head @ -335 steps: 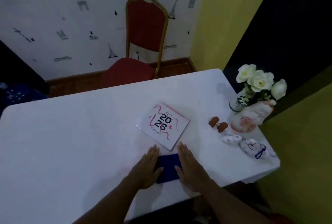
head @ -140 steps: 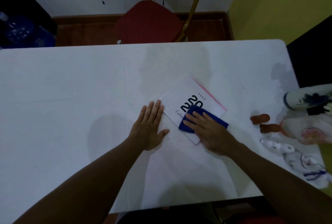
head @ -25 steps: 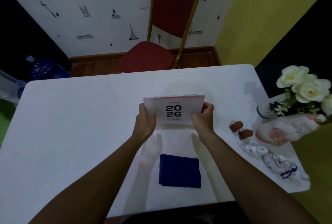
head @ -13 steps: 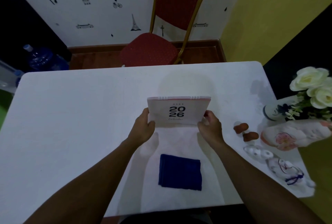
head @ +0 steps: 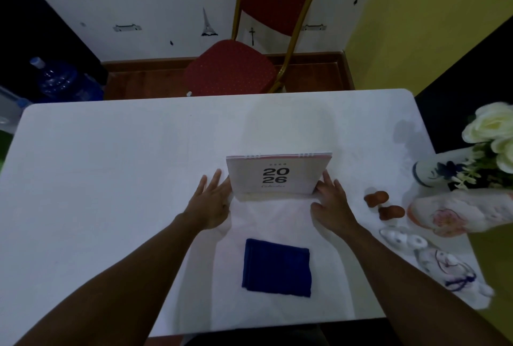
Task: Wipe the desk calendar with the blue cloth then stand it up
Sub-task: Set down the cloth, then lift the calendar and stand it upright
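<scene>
- Standing near the middle of the white bench (head: 111, 179), the white spiral-bound 2026 desk calendar (head: 279, 176) is seen upright, its cover facing the wearer and leaning slightly back.
- The left hand (head: 211, 204) is held flat beside the calendar's left edge, fingers spread; whether it touches the card cannot be told.
- The right hand (head: 331, 202) is placed likewise at the right edge, its fingertips (head: 322, 183) at the lower corner; neither grip is closed on anything.
- A tip-over is judged the main risk: if the hands are drawn away unevenly, or the folded base is not fully spread, the light card could be knocked flat.
- A sideways nudge could also slide it on the smooth surface.
- The cover appears clean, with bold black numerals and a pinkish top strip under the binding.
- The folded dark blue cloth (head: 277, 268) is left lying flat nearer the wearer, well apart from the calendar.
</scene>
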Tool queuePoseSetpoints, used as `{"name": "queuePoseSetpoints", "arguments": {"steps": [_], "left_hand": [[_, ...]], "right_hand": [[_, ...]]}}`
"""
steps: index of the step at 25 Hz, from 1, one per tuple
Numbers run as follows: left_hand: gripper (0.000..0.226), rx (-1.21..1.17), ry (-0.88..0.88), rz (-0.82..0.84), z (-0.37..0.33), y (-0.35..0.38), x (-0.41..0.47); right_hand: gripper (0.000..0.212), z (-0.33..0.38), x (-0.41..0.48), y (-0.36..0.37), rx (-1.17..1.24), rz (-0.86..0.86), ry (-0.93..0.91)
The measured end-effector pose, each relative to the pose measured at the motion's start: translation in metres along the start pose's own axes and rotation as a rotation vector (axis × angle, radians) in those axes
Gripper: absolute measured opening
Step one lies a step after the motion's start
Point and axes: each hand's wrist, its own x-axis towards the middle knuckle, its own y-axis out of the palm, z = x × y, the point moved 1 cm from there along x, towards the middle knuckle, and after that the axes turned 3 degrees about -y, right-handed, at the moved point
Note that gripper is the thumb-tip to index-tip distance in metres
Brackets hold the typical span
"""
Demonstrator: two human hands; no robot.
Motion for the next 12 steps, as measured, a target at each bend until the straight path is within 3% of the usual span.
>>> {"name": "queuePoseSetpoints", "arguments": {"steps": [5,12], "left_hand": [[0.083,-0.051,0.004,0.020,-0.003,-0.001,-0.006],[0.076,0.045,-0.061,-0.021,-0.011,0.008,-0.008]], "right_hand": [[0.053,0.006,-0.006,-0.003,0.068,-0.072,-0.035],[0.073,-0.010,-0.014,-0.001,-0.317,0.049,-0.159]]}}
